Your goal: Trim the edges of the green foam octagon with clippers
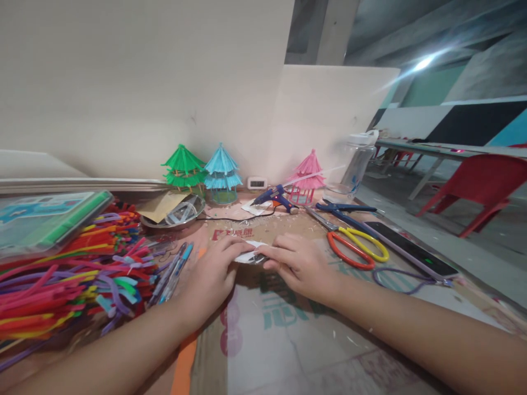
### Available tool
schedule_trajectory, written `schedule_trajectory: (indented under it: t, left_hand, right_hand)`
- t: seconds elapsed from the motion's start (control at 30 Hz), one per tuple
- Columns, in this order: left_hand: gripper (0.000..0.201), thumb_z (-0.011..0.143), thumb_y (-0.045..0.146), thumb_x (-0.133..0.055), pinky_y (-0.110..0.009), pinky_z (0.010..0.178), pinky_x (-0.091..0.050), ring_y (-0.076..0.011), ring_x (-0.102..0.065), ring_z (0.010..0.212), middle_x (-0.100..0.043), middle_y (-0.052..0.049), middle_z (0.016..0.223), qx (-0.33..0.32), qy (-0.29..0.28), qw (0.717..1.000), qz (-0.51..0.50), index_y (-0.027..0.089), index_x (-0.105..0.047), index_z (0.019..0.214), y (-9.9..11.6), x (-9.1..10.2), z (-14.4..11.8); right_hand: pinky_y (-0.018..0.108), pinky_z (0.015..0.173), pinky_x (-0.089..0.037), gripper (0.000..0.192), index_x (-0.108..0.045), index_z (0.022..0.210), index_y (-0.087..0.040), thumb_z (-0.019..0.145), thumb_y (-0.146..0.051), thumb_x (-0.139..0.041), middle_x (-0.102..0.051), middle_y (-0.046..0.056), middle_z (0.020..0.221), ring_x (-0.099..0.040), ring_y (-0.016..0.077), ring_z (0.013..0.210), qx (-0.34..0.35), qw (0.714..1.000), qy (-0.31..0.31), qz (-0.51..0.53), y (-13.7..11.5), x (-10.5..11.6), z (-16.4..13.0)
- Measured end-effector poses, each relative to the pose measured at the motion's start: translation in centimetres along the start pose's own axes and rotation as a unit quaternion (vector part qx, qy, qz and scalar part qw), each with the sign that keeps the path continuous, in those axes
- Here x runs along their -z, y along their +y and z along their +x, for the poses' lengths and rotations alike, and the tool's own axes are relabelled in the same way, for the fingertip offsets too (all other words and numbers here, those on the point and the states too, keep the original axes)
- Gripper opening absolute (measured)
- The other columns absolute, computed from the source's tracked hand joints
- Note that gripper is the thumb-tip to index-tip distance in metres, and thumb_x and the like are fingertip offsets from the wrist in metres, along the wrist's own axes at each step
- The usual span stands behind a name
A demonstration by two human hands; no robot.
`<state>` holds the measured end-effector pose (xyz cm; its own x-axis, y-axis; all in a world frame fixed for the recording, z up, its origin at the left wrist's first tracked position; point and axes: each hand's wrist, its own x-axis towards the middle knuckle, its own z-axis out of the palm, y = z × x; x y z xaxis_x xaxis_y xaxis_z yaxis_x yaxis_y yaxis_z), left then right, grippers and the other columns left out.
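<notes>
Both hands meet over the cardboard-covered table, holding a small white piece of paper or card [247,255] between them. My left hand [220,266] pinches its left end, thumb and fingers closed. At the other end, my right hand [294,263] grips it with bent fingers. A dark patch shows on the piece near the right fingertips; I cannot make out what it is. Beyond the hands lies a blue glue gun [275,196] with its cord. Scissors [356,247] with one red and one yellow handle rest to the right of my right hand.
Colourful pipe cleaners [78,280] pile up at left beside a plastic box [53,219] and several pens [175,274]. Green [183,167], blue [222,170] and pink [310,170] little pavilions stand behind. A metal bowl [193,216], pliers [346,208], phone [411,249] and clear bottle [354,164] lie around.
</notes>
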<state>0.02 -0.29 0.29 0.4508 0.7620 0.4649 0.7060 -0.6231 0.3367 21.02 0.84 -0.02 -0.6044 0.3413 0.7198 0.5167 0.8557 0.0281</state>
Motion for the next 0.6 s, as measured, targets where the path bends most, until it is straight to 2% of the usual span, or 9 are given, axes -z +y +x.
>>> schedule_trajectory:
  t: [0.33, 0.43, 0.53, 0.6]
  left_hand:
    - [0.043, 0.076, 0.001, -0.042, -0.036, 0.09, -0.043, -0.0193, -0.056, 0.1, -0.063, -0.003, 0.109, 0.006, 0.006, 1.0, -0.012, 0.025, -0.062, 0.105, 0.2, 0.0, 0.0]
    - [0.039, 0.08, 0.004, -0.041, -0.035, 0.091, -0.043, -0.0185, -0.056, 0.101, -0.063, -0.003, 0.109, 0.005, 0.029, 0.998, -0.053, 0.024, -0.061, 0.107, 0.3, -0.1, 0.1]
    - [0.026, 0.087, 0.016, -0.043, -0.034, 0.089, -0.044, -0.0192, -0.057, 0.1, -0.064, -0.005, 0.105, 0.031, 0.058, 0.992, -0.11, 0.02, -0.061, 0.106, 0.3, -0.2, 0.2]
    - [0.023, 0.088, 0.026, -0.047, -0.034, 0.085, -0.046, -0.0205, -0.059, 0.096, -0.066, -0.006, 0.101, 0.071, 0.065, 0.986, -0.134, 0.019, -0.061, 0.105, 0.4, -0.3, 0.2]
  right_hand:
    - [0.027, 0.057, -0.037, 0.031, -0.065, 0.102, -0.017, 0.096, -0.032, -0.039, -0.057, 0.003, 0.067, -0.05, 0.0155, 0.064, -0.016, 1.0, -0.001, 0.013, 0.0, 0.0, 0.1]
    - [0.029, 0.066, -0.045, 0.028, -0.063, 0.105, -0.018, 0.095, -0.032, -0.041, -0.064, 0.006, 0.08, -0.058, 0.0175, 0.075, -0.095, 0.991, 0.05, 0.078, 0.3, -0.3, 0.0]
    - [0.033, 0.074, -0.049, 0.024, -0.061, 0.105, -0.019, 0.091, -0.03, -0.046, -0.068, 0.008, 0.097, -0.062, 0.02, 0.088, -0.206, 0.96, 0.119, 0.15, 1.0, -0.8, -0.1]
    - [0.033, 0.071, -0.051, 0.023, -0.061, 0.103, -0.018, 0.087, -0.031, -0.05, -0.069, 0.008, 0.098, -0.064, 0.0203, 0.085, -0.26, 0.938, 0.131, 0.186, 1.4, -1.2, 0.0]
